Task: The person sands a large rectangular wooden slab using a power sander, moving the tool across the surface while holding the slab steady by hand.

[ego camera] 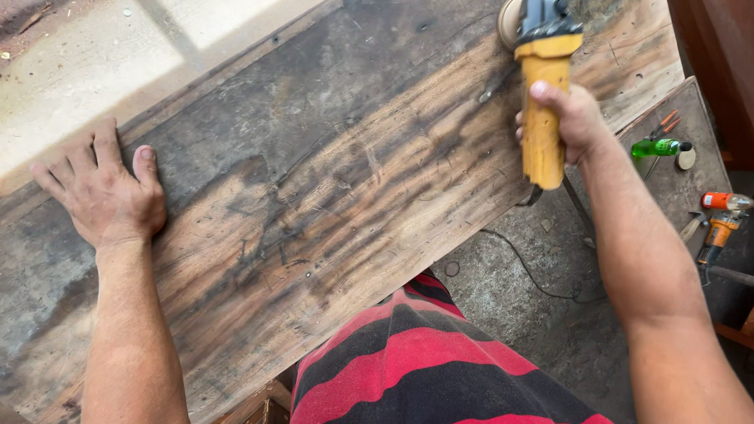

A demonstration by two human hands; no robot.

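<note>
- Right hand (568, 122): closed in a full grip round the yellow handle of the grinder (542, 81), thumb up along the handle. The disc end sits at the far edge of the plank (335, 213), at its right end.
- Left hand (102, 190): open and flat, fingers spread, palm pressed on the plank's left part. It holds nothing; it is well apart from the grinder.
- Plank: a long, wide board lying slantwise across the view, dark and stained along the far side and left end, lighter brown with bared grain through the middle and near edge.
- Judgement on the work in hand: the sanding would go best with the disc held nearly flat, moved along the grain in even passes with light pressure, so no hollows form. The bracing hand is best kept where it is, clear of the disc. The cord (529, 273) hangs below the near edge and should stay behind the tool.
- Other items: a green bottle (655, 148), an orange bottle (723, 201) and a second power tool (716, 233) lie to the right, near the right forearm. A red-and-black striped garment (424, 361) fills the lower middle.
- Not determinable: whether the disc is turning, and whether it touches the wood; the tool's body hides the contact. What carries the plank is hidden beneath it. The plank's left end is cut off by the frame. The small tools at right are too small to identify further.
</note>
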